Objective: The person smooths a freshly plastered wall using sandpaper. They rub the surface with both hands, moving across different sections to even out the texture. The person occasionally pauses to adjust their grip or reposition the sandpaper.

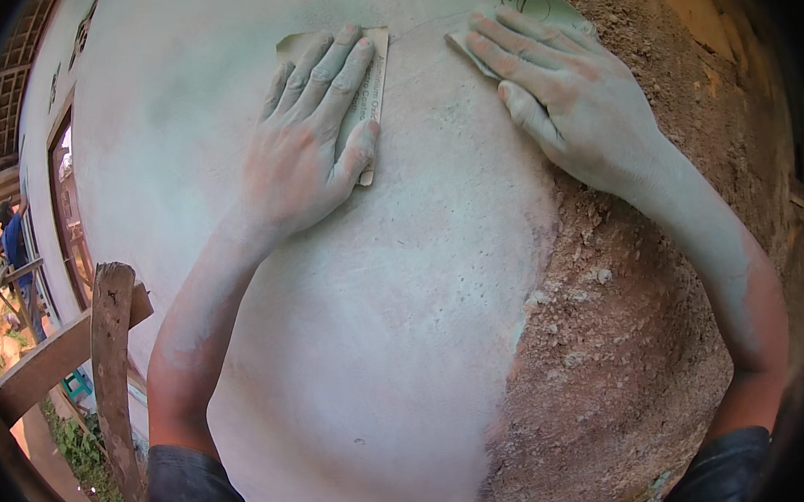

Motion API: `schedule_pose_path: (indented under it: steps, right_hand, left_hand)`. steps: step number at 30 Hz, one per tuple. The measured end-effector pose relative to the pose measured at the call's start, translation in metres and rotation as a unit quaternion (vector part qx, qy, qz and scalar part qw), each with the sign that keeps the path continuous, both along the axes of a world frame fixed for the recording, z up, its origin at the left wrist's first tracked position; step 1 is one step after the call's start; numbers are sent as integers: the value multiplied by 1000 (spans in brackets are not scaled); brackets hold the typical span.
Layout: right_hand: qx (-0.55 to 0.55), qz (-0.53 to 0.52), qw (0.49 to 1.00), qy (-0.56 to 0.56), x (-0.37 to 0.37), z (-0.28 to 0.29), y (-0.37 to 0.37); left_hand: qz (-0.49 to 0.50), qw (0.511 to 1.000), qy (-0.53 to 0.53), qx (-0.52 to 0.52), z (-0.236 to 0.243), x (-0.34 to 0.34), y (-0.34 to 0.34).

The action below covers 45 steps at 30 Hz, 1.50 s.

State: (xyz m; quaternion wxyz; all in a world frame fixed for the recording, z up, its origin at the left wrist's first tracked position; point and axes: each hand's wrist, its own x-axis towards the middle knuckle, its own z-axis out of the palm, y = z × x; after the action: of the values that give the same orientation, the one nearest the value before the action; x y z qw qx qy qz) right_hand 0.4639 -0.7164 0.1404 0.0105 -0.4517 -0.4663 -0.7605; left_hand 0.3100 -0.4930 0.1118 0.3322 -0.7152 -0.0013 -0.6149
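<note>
My left hand (304,156) lies flat on a sheet of sandpaper (373,86), pressing it to the pale, smooth wall (387,334). Its fingers are stretched upward and slightly apart, the thumb along the sheet's right side. Higher up and to the right, my right hand (580,100) is spread flat over a second sandpaper sheet (536,1), with fingers pointing up and left. This sheet sits at the border between the smooth surface and rough brown plaster (611,322). Pale dust coats both hands and forearms. The palms hide the sheets' middles.
Wooden scaffold boards (113,352) stand at the lower left, close to my left forearm. Beyond them, a person in blue (17,243) is by the same wall, near a framed window (68,195). A green stool (78,383) and plants (81,448) are below.
</note>
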Motion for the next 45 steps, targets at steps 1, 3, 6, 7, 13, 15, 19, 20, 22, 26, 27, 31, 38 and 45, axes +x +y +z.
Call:
schedule_pose_path:
  steps: [1, 3, 6, 7, 13, 15, 19, 20, 22, 26, 27, 31, 38, 45]
  right_hand:
    - [11, 1, 1000, 13, 3, 9, 2]
    - [40, 12, 998, 38, 4, 14, 12]
    - [-233, 61, 969, 58, -22, -69, 15]
    - [-350, 76, 930, 88, -23, -104, 12]
    - [-259, 51, 963, 50, 2, -94, -10]
    - [-106, 21, 993, 58, -6, -43, -9]
    - [-159, 53, 985, 43, -13, -67, -1]
    - [-265, 79, 958, 79, -13, -100, 5]
    - [-430, 82, 889, 135, -2, -173, -5]
    - [-387, 79, 916, 73, 3, -143, -11]
    - [-296, 48, 952, 53, 0, -114, -11]
    - [-46, -5, 995, 84, 0, -40, -2]
    - [-446, 52, 888, 102, -4, -168, -3]
    - [-111, 35, 990, 83, -25, -22, 2]
  left_hand:
    - [-6, 1000, -23, 5, 12, 3, 6]
    - [-20, 998, -58, 4, 20, 6, 13]
    - [-21, 1000, -23, -7, -12, -1, 2]
    - [-26, 1000, 4, -17, -37, -2, -8]
    - [-20, 994, 107, -31, -95, 6, -24]
    - [-54, 998, 18, -22, -52, 13, -12]
    - [-66, 995, -76, -21, -45, 21, -14]
    - [-50, 998, -33, -32, -60, 20, -16]
    - [-38, 995, 59, -70, -122, 22, -24]
    - [-31, 990, 132, -29, -134, 2, -14]
    - [-44, 993, 101, -42, -113, 3, -13]
    - [-48, 997, -42, -36, -37, 6, 5]
    - [-15, 997, 42, -64, -125, 4, -1]
    - [-34, 993, -93, -66, -21, -15, 23]
